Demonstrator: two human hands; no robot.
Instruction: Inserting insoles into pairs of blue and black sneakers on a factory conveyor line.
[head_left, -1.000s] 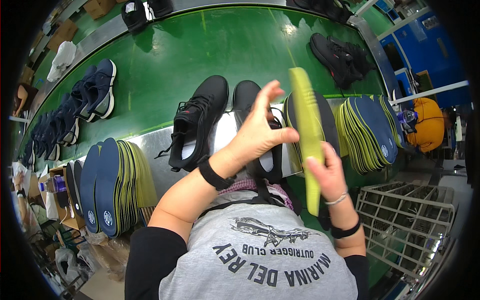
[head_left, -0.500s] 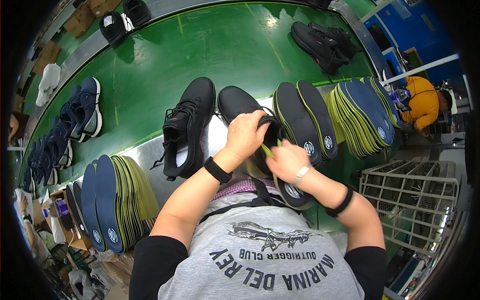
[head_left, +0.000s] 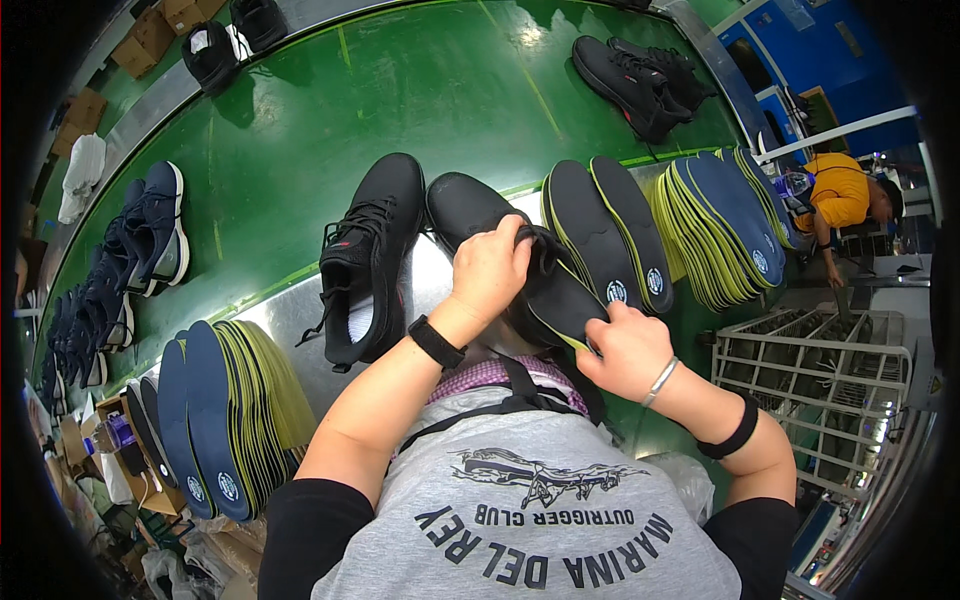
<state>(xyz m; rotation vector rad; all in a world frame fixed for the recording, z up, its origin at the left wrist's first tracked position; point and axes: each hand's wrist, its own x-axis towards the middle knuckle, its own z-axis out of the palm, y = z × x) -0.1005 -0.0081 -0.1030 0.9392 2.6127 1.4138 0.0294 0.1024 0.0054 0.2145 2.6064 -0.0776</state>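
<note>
A black sneaker [head_left: 464,205] stands toe-away on the ledge in front of me. My left hand [head_left: 488,272] is closed on its tongue and laces, pulling the opening up. In my right hand [head_left: 630,352] is the heel end of a black insole [head_left: 568,300] with a yellow-green edge; fingers pinch it from the near side. The insole's front end reaches into the shoe opening, where its tip is hidden. Just left stands the matching black sneaker [head_left: 372,215], with a pale lining visible inside. More black insoles [head_left: 580,215] lie right beside the held shoe.
Stacks of navy insoles with yellow-green undersides flank me, one on the right [head_left: 735,225] and one on the left [head_left: 215,400]. Navy shoes [head_left: 150,230] line the green table's [head_left: 380,90] left side. A wire rack [head_left: 810,400] stands right, near a person in yellow [head_left: 838,190].
My right hand has moved right and slightly down, and the insole now stretches straighter between it and the shoe. The left hand keeps its grip on the tongue. The person in yellow has reached downward.
</note>
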